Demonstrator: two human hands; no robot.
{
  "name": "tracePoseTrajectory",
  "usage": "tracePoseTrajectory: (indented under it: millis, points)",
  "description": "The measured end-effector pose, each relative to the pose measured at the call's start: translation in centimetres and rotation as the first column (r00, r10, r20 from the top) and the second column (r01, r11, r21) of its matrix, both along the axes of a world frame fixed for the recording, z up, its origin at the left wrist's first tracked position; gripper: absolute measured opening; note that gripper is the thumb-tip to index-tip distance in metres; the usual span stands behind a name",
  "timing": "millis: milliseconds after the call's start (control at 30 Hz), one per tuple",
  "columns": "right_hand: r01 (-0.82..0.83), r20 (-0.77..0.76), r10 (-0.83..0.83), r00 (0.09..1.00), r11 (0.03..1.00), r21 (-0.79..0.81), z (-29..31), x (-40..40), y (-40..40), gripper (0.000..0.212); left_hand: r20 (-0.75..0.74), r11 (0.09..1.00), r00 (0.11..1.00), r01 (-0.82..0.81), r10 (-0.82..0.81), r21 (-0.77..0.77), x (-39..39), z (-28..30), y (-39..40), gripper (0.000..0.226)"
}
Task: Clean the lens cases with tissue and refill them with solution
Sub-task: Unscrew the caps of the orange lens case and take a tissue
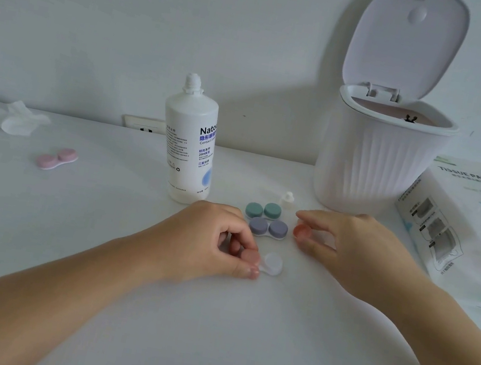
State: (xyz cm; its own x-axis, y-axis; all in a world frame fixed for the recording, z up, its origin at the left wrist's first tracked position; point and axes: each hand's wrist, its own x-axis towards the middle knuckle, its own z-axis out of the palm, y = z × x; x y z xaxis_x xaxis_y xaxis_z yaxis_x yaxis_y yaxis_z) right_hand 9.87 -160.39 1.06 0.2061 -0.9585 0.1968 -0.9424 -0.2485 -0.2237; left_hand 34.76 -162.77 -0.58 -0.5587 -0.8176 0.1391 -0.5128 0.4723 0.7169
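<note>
A white table (205, 337) carries a solution bottle (188, 141), green (263, 210), purple (268, 228) and pink (57, 159) lens cases, and a small cap (287, 198). Crumpled tissue (15, 120) lies far left. A bin (378, 161) and tissue pack (465, 228) sit right.

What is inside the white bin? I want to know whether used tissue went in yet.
The white bin stands with its lid up; only a pinkish inner liner and a small dark mark show at the rim. Its depths are hidden by the wall, so no tissue can be confirmed.

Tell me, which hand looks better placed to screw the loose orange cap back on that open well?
Probably the right hand: it already pinches the orange cap, just beyond the open well. The left hand grips the case's capped side, steadying it.
</note>
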Motion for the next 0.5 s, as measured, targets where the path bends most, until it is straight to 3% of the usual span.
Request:
tracePoseTrajectory:
  millis: [100, 167, 267, 500]
  points:
    - [-0.022, 0.015, 0.023, 1.000, 0.998, -0.057, -0.1, 0.1, 0.1, 0.038, 0.000, 1.000, 1.000, -0.005, 0.005, 0.011, 0.1, 0.0, 0.0, 0.017]
    - [-0.063, 0.111, 0.076, 0.991, 0.991, -0.114, 0.0, 0.3, 0.3, 0.036, 0.000, 1.000, 1.000, -0.004, 0.004, 0.013, 0.0, -0.1, 0.0, 0.017]
    - [-0.147, 0.190, 0.154, 0.970, 0.988, -0.047, 0.1, 0.8, 0.7, 0.046, 0.006, 1.000, 1.000, -0.001, 0.001, 0.004, 0.0, -0.1, 0.0, 0.017]
    - [-0.258, 0.147, 0.242, 0.959, 0.961, 0.096, -0.5, 1.7, 0.7, 0.050, 0.016, 1.000, 1.000, -0.001, 0.001, -0.009, 0.1, -0.1, -0.1, 0.018]
